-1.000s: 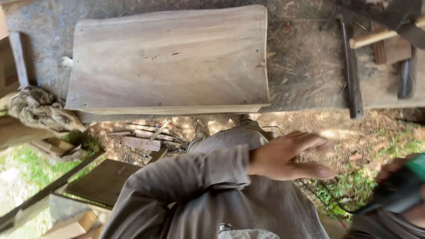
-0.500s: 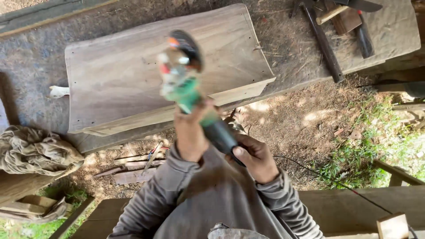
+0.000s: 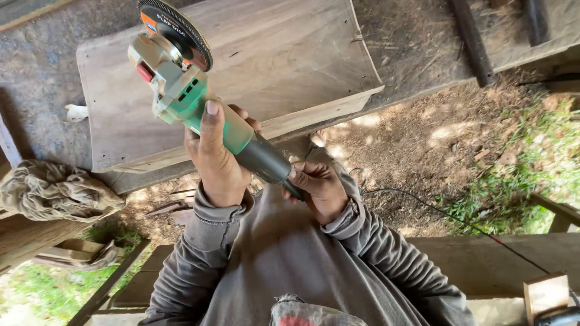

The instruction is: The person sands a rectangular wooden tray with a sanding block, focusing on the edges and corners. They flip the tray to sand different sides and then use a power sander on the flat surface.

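Left hand (image 3: 214, 160) clenches the green-bodied angle grinder (image 3: 199, 108) mid-body; right hand (image 3: 317, 190) grasps its dark rear grip. Rigid, probably nose-heavy; avoid the disc.

Outdoor woodworking yard: wooden slab (image 3: 241, 78), sawdust-strewn ground (image 3: 423, 145).

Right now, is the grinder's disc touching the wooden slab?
Cannot tell. In the head view the disc overlaps the wooden slab, so no gap or contact shows.
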